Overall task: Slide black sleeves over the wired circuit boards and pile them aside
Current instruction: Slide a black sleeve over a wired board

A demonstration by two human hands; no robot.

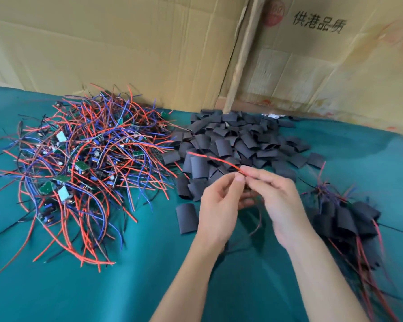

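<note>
Head view: over a green cloth (149,287), two bare hands meet at one spot. The left hand (219,205) and the right hand (277,201) both pinch a red wire (209,158), thumb and forefinger closed on its near end. From the fingertips (240,178) the wire runs up and to the left, its long axis slanting away over the heap of loose sleeves (242,140) lying just beyond the hands. Whether a board or a sleeve sits between the palms cannot be told; something dark shows there, blurred, with thin wires trailing down below the wrists.

The unsleeved boards (79,163), a tangle of red and blue leads, lie well to the left of the left hand. The finished pile (349,217), black sleeves with wires sticking out, lies just right of the right hand, the nearer one for setting a piece aside. One sleeve (187,218) lies alone just left of the left wrist. Cardboard (126,47) stands behind.

The likely step is threading the wire's free end into a sleeve; that end points away from both hands, toward the sleeve heap.
</note>
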